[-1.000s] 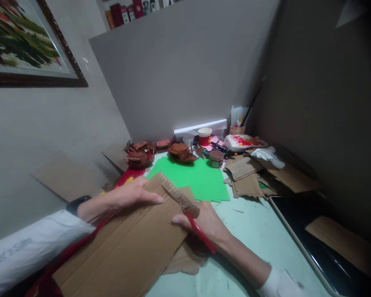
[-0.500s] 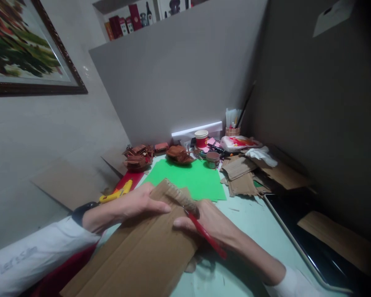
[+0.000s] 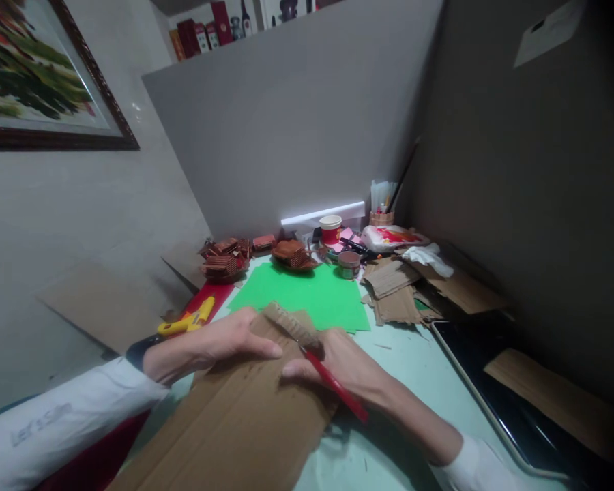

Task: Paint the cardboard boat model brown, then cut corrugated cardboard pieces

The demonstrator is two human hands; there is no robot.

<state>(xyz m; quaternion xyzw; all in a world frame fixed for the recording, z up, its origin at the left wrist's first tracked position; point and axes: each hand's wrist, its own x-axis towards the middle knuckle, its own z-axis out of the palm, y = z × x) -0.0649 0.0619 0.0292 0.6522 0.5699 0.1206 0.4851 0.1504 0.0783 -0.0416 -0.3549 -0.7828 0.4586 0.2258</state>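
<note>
A large brown cardboard sheet (image 3: 235,416) slants up from the lower edge of the view. My left hand (image 3: 243,337) grips its upper left edge, thumb on top and fingers hidden beneath. At its upper right edge is my right hand (image 3: 332,361), with the thumb lying on the cardboard and the other fingers mostly out of sight. A red-handled tool (image 3: 338,387) passes through the right hand, its metal tip at a partly separated, ridged strip (image 3: 291,324) along the top end. Green paper (image 3: 317,293) lies just beyond the cardboard.
A yellow tool (image 3: 189,320) lies left of my left hand. Stacked brown pieces (image 3: 291,254), a red paper cup (image 3: 330,230) and a jar (image 3: 348,264) stand behind the green paper. Cardboard scraps (image 3: 396,293) and a dark flat panel (image 3: 496,382) are at the right.
The cardboard has shifted slightly left and its ridged strip is bent over further. Both hands keep their hold. The whole view has shifted a little.
</note>
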